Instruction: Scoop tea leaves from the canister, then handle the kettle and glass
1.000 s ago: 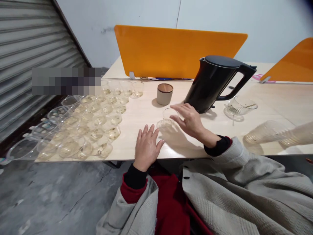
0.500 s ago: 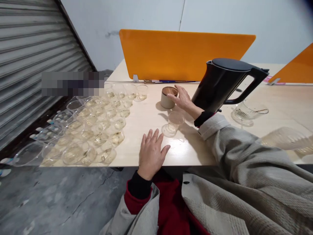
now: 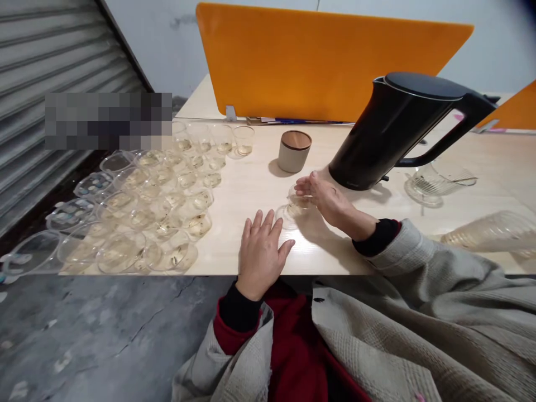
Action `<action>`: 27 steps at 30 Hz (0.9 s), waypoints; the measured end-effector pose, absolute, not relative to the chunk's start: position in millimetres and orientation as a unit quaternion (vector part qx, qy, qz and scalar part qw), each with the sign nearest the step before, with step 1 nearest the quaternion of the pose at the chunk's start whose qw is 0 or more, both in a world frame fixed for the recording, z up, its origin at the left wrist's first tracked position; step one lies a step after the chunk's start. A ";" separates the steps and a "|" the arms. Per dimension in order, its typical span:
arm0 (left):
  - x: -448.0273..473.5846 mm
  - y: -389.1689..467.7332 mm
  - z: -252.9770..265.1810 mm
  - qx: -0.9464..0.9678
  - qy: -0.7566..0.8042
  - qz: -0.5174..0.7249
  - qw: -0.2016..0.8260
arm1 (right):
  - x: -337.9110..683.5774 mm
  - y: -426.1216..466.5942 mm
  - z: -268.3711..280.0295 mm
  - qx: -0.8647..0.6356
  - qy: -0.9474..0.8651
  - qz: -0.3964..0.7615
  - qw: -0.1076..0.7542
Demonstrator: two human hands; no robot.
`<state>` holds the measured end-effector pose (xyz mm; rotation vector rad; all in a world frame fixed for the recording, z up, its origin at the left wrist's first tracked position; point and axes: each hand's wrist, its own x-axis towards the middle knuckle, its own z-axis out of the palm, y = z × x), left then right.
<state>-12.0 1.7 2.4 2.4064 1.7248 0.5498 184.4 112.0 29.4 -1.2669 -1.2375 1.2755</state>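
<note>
Clear plastic cup (image 3: 296,204) sits on the pale wood-toned table (image 3: 234,192), partly behind the right hand (image 3: 329,200), which has swung back from the grey, brown-topped canister (image 3: 292,159), making the cup the focus again. Its grip is unclenched, contact unclear. Left hand (image 3: 260,254) spreads palm-down, holding nothing.

Pale wood-look counter (image 3: 234,195). Left: crowded rows of clear cups (image 3: 144,218). Middle: grey jar (image 3: 292,159) with brown top; lone clear cup (image 3: 295,206) nearer front edge. Right: black kettle (image 3: 372,134), ribbed clear vessel (image 3: 433,183), cup stack (image 3: 488,231) lying on side.
</note>
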 end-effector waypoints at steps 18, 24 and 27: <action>-12.3 2.3 0.8 0.796 0.569 0.192 0.071 | 207.5 132.4 24.0 -0.544 -0.535 0.462 0.452; -12.8 2.0 1.7 0.797 0.570 0.187 0.072 | 226.2 176.5 41.5 -0.578 -0.607 0.260 0.480; -13.0 2.1 0.6 0.796 0.569 0.192 0.073 | 229.8 207.7 55.3 -0.567 -0.685 0.145 0.435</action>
